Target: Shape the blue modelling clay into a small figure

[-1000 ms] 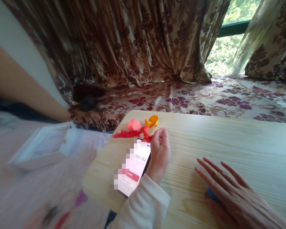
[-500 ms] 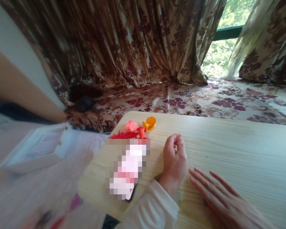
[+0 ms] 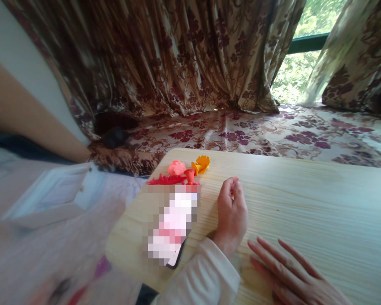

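My left hand [image 3: 232,214] rests on the wooden table with its fingers curled in and the thumb close against the forefinger. Whatever may lie inside the curled fingers is hidden. My right hand [image 3: 290,269] lies low over the tabletop, palm down, fingers stretched and apart, holding nothing. Left of my left hand lies a phone [image 3: 175,259], its screen pixelated. Beyond it sit small bright pieces: an orange-yellow flower-shaped piece [image 3: 203,164], a pink lumpy piece [image 3: 176,167], a red cup-like piece [image 3: 190,176] and a long red jagged piece [image 3: 165,180]. Neither hand touches them.
The table [image 3: 320,190] has its rounded left corner near the coloured pieces. Behind it is a ledge covered in floral cloth [image 3: 235,135], with patterned curtains [image 3: 184,55] and a window. A white framed object [image 3: 51,192] stands on the floor at left.
My right hand has drawn slightly back toward me, its fingers spread a little wider. The left hand is nearly still. The whole view has shifted slightly.
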Demonstrator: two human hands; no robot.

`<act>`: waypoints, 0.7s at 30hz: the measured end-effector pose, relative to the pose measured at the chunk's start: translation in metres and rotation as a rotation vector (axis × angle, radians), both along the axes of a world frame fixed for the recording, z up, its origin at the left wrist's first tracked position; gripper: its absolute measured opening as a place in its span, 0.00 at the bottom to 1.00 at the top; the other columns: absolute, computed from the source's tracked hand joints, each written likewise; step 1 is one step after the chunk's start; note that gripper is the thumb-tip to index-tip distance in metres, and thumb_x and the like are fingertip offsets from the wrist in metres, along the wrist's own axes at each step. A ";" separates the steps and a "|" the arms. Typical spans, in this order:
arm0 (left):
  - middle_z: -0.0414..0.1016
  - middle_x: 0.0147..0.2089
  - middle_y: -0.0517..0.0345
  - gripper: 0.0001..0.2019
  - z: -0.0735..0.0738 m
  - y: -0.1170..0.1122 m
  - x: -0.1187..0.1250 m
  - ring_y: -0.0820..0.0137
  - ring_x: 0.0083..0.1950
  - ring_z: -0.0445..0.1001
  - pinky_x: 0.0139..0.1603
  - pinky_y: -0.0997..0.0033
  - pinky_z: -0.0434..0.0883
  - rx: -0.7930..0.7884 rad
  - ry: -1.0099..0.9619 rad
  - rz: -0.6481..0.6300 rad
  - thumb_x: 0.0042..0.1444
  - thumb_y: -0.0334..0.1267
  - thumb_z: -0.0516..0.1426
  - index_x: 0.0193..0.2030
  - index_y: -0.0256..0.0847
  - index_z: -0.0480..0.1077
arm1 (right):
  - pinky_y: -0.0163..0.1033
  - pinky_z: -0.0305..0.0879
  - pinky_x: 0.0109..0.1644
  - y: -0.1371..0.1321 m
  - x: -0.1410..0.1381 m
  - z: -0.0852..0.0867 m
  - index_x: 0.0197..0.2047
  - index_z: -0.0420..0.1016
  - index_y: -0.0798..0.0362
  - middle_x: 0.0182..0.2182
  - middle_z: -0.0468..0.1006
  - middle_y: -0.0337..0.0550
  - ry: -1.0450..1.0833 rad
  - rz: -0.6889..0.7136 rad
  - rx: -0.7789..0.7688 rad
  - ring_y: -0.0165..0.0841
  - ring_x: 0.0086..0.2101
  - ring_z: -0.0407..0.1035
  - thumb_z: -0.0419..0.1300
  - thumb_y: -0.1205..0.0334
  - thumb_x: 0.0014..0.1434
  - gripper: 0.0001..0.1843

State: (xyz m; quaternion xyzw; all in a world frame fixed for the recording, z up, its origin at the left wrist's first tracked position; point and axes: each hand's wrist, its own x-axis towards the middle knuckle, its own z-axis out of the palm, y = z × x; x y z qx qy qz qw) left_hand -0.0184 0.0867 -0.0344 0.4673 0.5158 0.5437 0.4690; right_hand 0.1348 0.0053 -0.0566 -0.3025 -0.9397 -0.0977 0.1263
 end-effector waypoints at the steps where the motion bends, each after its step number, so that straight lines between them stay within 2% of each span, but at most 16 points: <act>1: 0.72 0.41 0.52 0.15 -0.001 0.000 0.000 0.70 0.44 0.70 0.47 0.70 0.66 0.009 -0.008 0.000 0.62 0.42 0.46 0.48 0.37 0.67 | 0.47 0.63 0.58 0.004 0.001 0.000 0.67 0.48 0.52 0.61 0.59 0.43 -0.010 -0.040 -0.018 0.38 0.58 0.58 0.49 0.61 0.62 0.30; 4: 0.72 0.40 0.53 0.13 -0.002 0.001 0.000 0.70 0.43 0.71 0.46 0.71 0.66 0.039 -0.018 0.008 0.62 0.41 0.46 0.46 0.38 0.67 | 0.57 0.61 0.57 0.022 0.008 0.000 0.67 0.46 0.52 0.62 0.57 0.47 0.015 -0.234 -0.065 0.44 0.59 0.56 0.47 0.57 0.64 0.30; 6: 0.72 0.40 0.53 0.13 -0.003 0.001 0.000 0.70 0.43 0.71 0.46 0.71 0.66 0.051 -0.011 0.017 0.62 0.41 0.46 0.45 0.39 0.67 | 0.57 0.60 0.58 0.024 0.008 0.000 0.67 0.46 0.50 0.62 0.56 0.46 0.033 -0.272 -0.090 0.43 0.59 0.55 0.47 0.58 0.65 0.29; 10: 0.73 0.41 0.52 0.14 -0.003 0.002 0.001 0.69 0.44 0.71 0.46 0.70 0.66 0.039 0.002 0.026 0.62 0.42 0.47 0.46 0.38 0.67 | 0.47 0.58 0.61 0.006 0.001 0.002 0.67 0.47 0.47 0.62 0.57 0.39 0.005 -0.001 -0.075 0.37 0.58 0.58 0.48 0.62 0.63 0.30; 11: 0.73 0.41 0.52 0.14 -0.003 0.002 0.001 0.69 0.44 0.71 0.46 0.70 0.66 0.036 0.005 0.024 0.61 0.42 0.47 0.46 0.38 0.67 | 0.47 0.58 0.61 0.005 0.000 0.003 0.67 0.47 0.48 0.62 0.58 0.39 0.004 0.018 -0.077 0.37 0.58 0.58 0.48 0.63 0.63 0.30; 16: 0.73 0.41 0.51 0.13 -0.004 0.002 0.001 0.69 0.44 0.71 0.47 0.70 0.66 0.043 0.027 0.024 0.61 0.40 0.46 0.46 0.37 0.67 | 0.54 0.56 0.60 0.015 0.001 0.006 0.68 0.43 0.51 0.61 0.60 0.45 0.078 -0.240 -0.090 0.40 0.59 0.57 0.46 0.63 0.65 0.30; 17: 0.73 0.40 0.51 0.13 -0.004 0.002 0.001 0.69 0.43 0.71 0.47 0.70 0.66 0.043 0.030 0.027 0.61 0.40 0.46 0.46 0.37 0.67 | 0.53 0.57 0.60 0.014 0.000 0.007 0.68 0.44 0.52 0.61 0.59 0.45 0.070 -0.226 -0.086 0.39 0.59 0.57 0.46 0.64 0.65 0.29; 21: 0.72 0.39 0.52 0.14 -0.004 0.003 0.000 0.69 0.43 0.71 0.46 0.70 0.66 0.042 0.032 0.030 0.62 0.41 0.46 0.46 0.38 0.67 | 0.45 0.59 0.60 0.003 -0.006 0.008 0.66 0.52 0.50 0.61 0.60 0.42 0.026 -0.019 -0.067 0.36 0.58 0.58 0.47 0.64 0.63 0.27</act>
